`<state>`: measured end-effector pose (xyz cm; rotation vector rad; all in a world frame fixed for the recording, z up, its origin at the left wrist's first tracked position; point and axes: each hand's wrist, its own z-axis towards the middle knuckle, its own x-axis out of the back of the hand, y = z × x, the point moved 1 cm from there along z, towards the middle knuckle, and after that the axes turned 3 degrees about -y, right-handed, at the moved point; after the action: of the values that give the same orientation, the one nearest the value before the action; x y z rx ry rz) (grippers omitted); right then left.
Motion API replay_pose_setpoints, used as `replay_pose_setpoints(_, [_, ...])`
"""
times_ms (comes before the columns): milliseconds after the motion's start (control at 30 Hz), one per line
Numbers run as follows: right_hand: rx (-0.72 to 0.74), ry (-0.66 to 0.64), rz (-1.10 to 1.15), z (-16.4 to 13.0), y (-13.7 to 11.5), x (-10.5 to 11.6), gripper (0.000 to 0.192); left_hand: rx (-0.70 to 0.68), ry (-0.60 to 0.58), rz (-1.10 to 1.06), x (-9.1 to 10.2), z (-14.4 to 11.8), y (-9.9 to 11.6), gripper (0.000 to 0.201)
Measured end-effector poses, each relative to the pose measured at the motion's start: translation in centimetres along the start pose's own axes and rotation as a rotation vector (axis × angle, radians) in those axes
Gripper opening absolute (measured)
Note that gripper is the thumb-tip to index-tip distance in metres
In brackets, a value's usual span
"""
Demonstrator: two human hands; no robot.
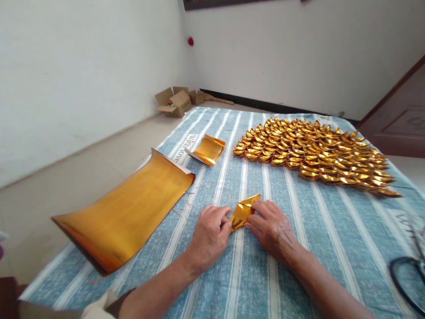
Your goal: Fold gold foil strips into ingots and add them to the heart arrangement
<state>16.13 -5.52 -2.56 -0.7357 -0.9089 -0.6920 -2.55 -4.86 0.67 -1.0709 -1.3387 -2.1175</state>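
A partly folded piece of gold foil paper lies low over the striped cloth, between my two hands. My left hand pinches its near left corner, thumb and fingers curled together. On the far right side, my right hand grips the same piece, with its fingertips pressed on the fold. Creases and a pointed upper corner show on the paper. Part of its edges is covered by my fingers.
A large curled gold foil sheet lies left, with a smaller curled stack beyond it. Rows of folded gold ingots cover the far right. Black-handled scissors rest at the right edge. Cardboard boxes stand on the floor.
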Motion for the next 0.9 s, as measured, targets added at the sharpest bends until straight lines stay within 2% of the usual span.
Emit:
replay_pose_setpoints(233, [-0.009, 0.020, 0.000, -0.01, -0.11, -0.12, 0.018, 0.029, 0.002, 0.122, -0.44, 0.17, -0.02, 0.021])
replay_pose_setpoints(500, [-0.025, 0.019, 0.000, 0.09, -0.31, 0.03, 0.020, 0.155, -0.076, 0.073, -0.04, 0.57, 0.24, 0.014])
replay_pose_setpoints(700, [-0.020, 0.032, -0.005, -0.02, -0.30, -0.11, 0.018, 0.077, -0.014, 0.201, 0.00, 0.50, 0.46, 0.011])
replay_pose_setpoints(900, [-0.017, 0.025, -0.011, -0.10, -0.24, -0.22, 0.018, 0.020, -0.017, 0.226, -0.07, 0.40, 0.40, 0.011])
